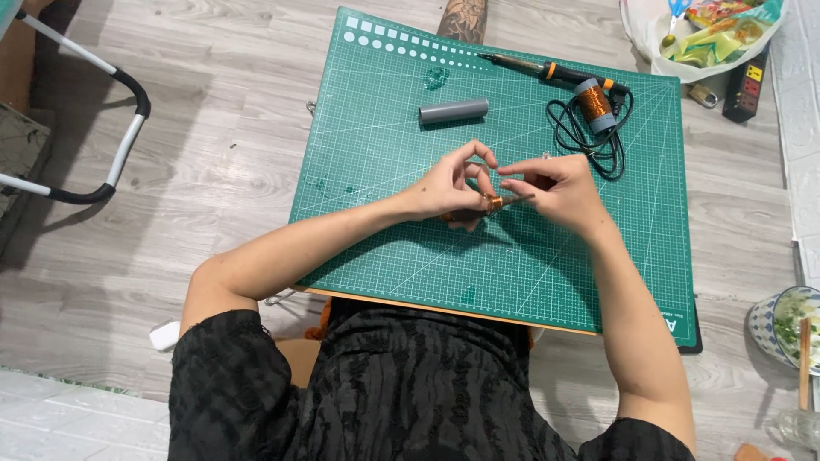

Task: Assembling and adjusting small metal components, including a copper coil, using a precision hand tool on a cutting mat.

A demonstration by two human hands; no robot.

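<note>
Both of my hands meet over the middle of a green cutting mat (384, 145). My left hand (451, 183) pinches a small coil of copper wire (494, 202) wound on a thin stick. My right hand (555, 188) grips the stick's other end, fingers curled around it. The coil sits between the two hands, just above the mat.
A grey plastic tube (453, 112) lies on the mat's far part. A soldering iron (547, 70) with a black cord (589, 137) and a spool of copper wire (594, 104) rest at the far right. A bag (683, 43), a power strip (745, 84) and a bowl (781, 329) sit on the floor to the right.
</note>
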